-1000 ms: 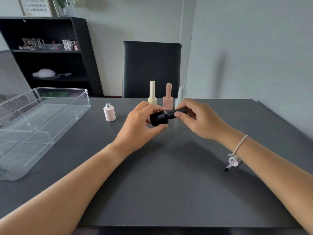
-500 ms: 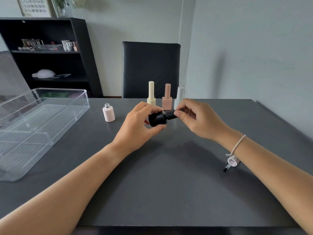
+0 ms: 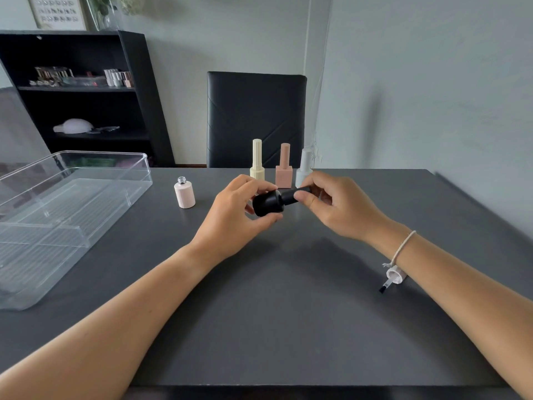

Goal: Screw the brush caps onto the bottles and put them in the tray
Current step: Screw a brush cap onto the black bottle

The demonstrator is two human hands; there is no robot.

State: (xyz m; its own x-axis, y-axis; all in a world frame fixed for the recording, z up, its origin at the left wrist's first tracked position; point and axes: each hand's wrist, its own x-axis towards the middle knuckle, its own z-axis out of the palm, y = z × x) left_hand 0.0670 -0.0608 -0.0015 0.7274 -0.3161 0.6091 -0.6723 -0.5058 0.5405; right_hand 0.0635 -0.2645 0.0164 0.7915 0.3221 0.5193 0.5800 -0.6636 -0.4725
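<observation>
Black bottle [image 3: 266, 202] is gripped sideways by left hand [image 3: 230, 220]; its cap [image 3: 297, 194] is pinched by right hand [image 3: 337, 209], above table [image 3: 288, 313].

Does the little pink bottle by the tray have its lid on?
No, it is open. The pink bottle stands upright with its bare silver threaded neck showing and no cap on top.

Right hand [image 3: 340, 207] fingers re-gripped farther along black cap [image 3: 294, 194].
</observation>
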